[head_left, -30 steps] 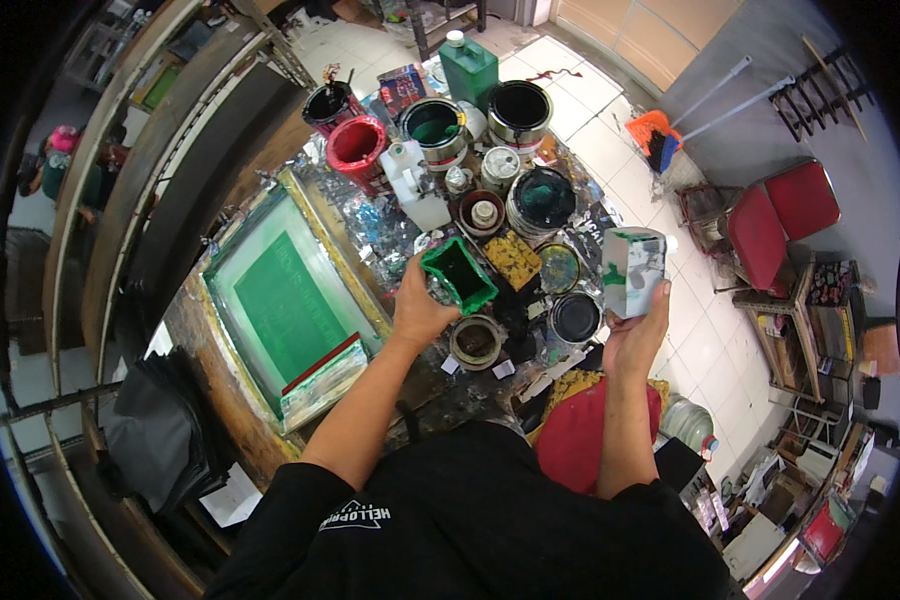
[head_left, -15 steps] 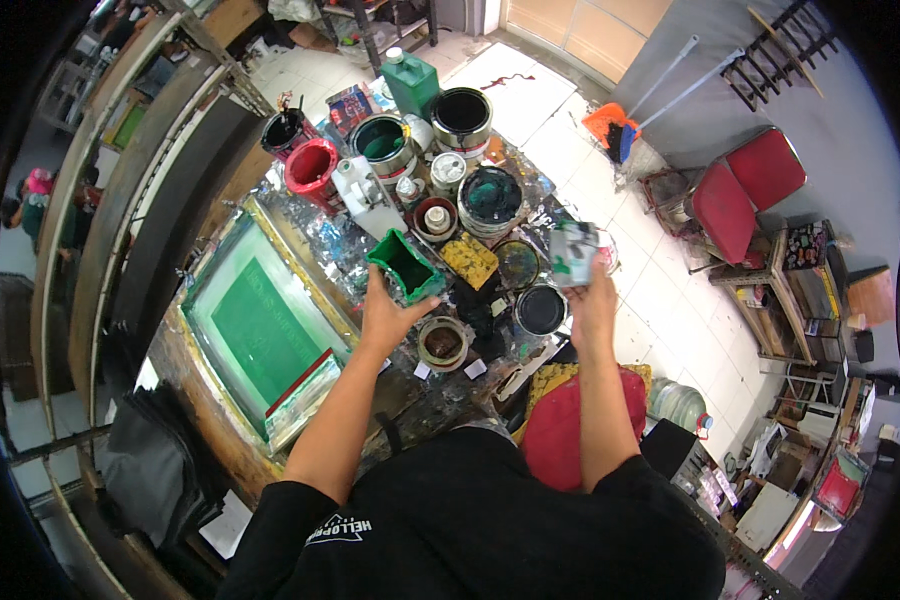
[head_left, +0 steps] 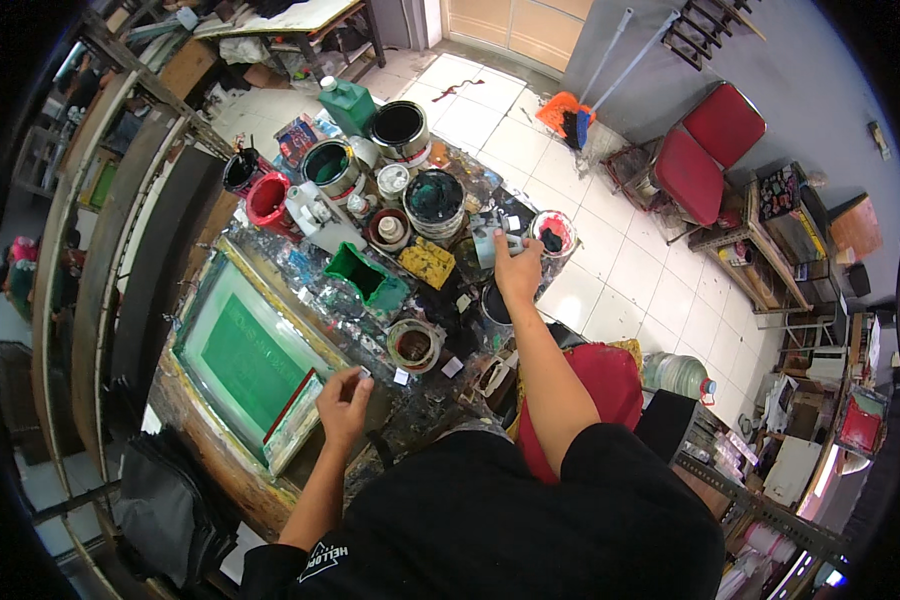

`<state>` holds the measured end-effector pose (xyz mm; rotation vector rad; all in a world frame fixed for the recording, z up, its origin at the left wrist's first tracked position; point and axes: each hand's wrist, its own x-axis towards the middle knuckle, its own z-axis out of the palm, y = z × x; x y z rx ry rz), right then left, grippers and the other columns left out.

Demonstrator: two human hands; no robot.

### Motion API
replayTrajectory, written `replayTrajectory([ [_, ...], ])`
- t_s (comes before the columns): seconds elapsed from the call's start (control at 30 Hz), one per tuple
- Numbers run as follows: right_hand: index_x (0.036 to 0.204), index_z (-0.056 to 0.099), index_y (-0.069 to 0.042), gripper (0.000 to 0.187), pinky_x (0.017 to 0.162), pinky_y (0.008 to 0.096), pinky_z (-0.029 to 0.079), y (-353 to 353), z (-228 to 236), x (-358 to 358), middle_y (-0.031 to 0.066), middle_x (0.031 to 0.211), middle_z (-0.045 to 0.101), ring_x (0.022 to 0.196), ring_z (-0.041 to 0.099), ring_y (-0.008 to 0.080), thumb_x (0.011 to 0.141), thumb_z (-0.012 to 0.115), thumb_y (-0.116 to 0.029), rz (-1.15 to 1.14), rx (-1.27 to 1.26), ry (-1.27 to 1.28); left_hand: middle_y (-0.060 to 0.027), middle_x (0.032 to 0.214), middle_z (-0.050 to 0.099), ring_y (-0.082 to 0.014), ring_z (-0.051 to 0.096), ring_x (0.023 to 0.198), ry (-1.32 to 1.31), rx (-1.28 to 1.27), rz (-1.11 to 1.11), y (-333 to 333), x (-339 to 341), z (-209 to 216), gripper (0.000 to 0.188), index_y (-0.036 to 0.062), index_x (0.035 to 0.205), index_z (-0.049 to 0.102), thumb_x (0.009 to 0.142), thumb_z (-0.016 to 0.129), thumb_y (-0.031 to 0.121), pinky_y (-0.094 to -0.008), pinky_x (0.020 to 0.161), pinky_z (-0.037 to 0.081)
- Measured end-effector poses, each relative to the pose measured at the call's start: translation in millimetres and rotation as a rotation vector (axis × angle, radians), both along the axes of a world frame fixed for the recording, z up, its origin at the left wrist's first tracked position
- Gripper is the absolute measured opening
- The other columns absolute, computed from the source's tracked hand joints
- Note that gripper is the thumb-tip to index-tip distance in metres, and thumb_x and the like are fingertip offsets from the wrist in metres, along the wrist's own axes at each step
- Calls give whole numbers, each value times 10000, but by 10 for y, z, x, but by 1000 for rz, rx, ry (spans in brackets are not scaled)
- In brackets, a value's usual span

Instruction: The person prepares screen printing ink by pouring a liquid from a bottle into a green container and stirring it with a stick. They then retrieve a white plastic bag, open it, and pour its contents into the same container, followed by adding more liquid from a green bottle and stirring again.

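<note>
The left hand (head_left: 344, 408) has let go of the open-topped, green-smeared plastic container (head_left: 384, 294), which it was gripping by the side half a second ago. That container now stands unsupported on the paint-spattered counter (head_left: 300, 265), just beside the rectangular yellow sponge (head_left: 427, 262) and near the round open tin with brown residue inside (head_left: 413, 345). The left hand has drawn back toward the body, between the tin and the green-meshed printing screen (head_left: 260, 345); its fingers are loosely curled and it appears to hold nothing, though a small pale patch by the fingertips is too small to make out.

The right hand (head_left: 520, 268) still grasps the pale grey plastic container with green smears (head_left: 484, 240), but has brought it inward and turned over it, knuckles up. It is now beside the wide tin with dark green contents (head_left: 434, 197) — whether its base touches the counter cannot be told. The round white tub with red smears (head_left: 569, 236), partly covered earlier, shows more fully beyond that hand.

For the work, this seems to mean that the two containers are parted — one released, the other in hand — leaving the left hand free.
</note>
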<state>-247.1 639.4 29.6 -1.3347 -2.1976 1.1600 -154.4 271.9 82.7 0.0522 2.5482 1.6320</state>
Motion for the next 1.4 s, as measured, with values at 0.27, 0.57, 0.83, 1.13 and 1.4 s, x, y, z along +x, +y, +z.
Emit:
replayTrajectory([
  [0.27, 1175, 632, 76, 648, 898, 542, 524, 119, 38, 179, 352, 979, 694, 977, 684, 498, 944, 615, -529, 155, 129, -41, -83, 713, 691, -147, 646, 651, -180, -172, -390, 121, 294, 145, 299, 1, 868, 733, 857, 834, 282, -308, 629, 511],
  [0.57, 1100, 688, -43, 484, 810, 540, 534, 235, 447, 1005, 257, 884, 729, 882, 705, 451, 974, 584, -499, 115, 132, 7, -162, 747, 698, -303, 691, 672, -138, -414, -679, 111, 476, 122, 438, 13, 850, 728, 858, 800, 445, -388, 631, 529],
  [0.83, 1062, 712, -86, 504, 849, 524, 530, 324, 305, 2659, 196, 997, 745, 967, 697, 426, 971, 562, -559, -128, 197, -91, -152, 756, 709, -309, 695, 696, -190, -431, -717, -244, 1056, 74, 469, 23, 869, 733, 874, 765, 491, -393, 644, 532],
  [1.13, 1044, 700, -65, 462, 858, 546, 543, -11, -371, 4622, 211, 1001, 741, 985, 704, 432, 929, 635, -508, 81, 269, -583, -148, 860, 715, -332, 689, 810, -110, -275, -360, -1115, 2070, -454, 404, 38, 932, 746, 888, 749, 439, -433, 729, 528],
  [1.4, 1186, 713, -32, 597, 969, 496, 534, -879, -1094, 5098, 237, 1211, 698, 1142, 673, 392, 880, 678, -543, 701, 68, -986, -159, 858, 703, -337, 682, 816, 0, -337, -188, -1520, 2260, -695, 412, 28, 907, 734, 880, 751, 439, -445, 738, 531],
])
